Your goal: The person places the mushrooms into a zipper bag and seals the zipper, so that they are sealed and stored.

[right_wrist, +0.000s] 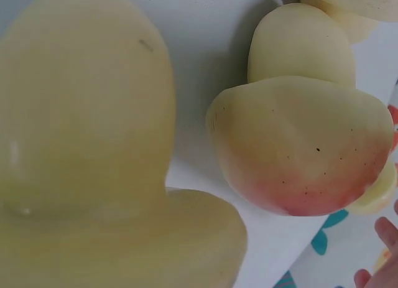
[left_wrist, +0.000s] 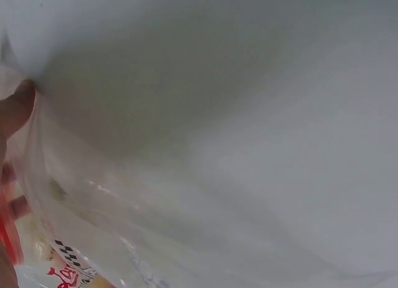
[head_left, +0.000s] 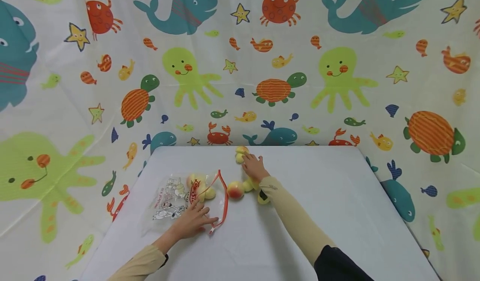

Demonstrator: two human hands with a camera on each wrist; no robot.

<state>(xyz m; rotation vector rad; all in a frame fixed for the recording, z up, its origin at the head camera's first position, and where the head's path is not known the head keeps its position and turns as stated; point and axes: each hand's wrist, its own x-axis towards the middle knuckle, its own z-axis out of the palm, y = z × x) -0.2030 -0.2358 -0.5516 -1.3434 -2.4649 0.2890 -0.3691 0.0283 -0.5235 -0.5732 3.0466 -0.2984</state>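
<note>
Just left of centre in the head view, the person's left hand (head_left: 191, 222) lies flat with straight, spread fingers on a clear printed plastic bag (head_left: 170, 199), pinning it to the white worktop (head_left: 337, 197); the bag's red-edged mouth (head_left: 224, 197) gapes toward the middle of the frame, and at least two pale yellow fruits (head_left: 200, 187) already sit inside it. The left wrist view shows little beyond the film of the bag (left_wrist: 93, 226) and a fingertip at its edge. The right hand (head_left: 254, 166) reaches toward the far edge of the worktop, its fingers laid over a yellowish fruit (head_left: 240, 154) there; whether they have closed round it or only touch it cannot be told from this angle. A peach-like fruit with a red blush (head_left: 235, 189) lies just outside the bag's mouth, touching a small cluster of yellow fruits (head_left: 252, 186) partly hidden under the right forearm; the right wrist view shows the blushed fruit (right_wrist: 305, 145) close up beside paler ones. The likeliest slip seems to be a loose hold on the far fruit, which sits near the back edge and could roll off. The forearm could also nudge the cluster beneath it and set those fruits rolling.
</note>
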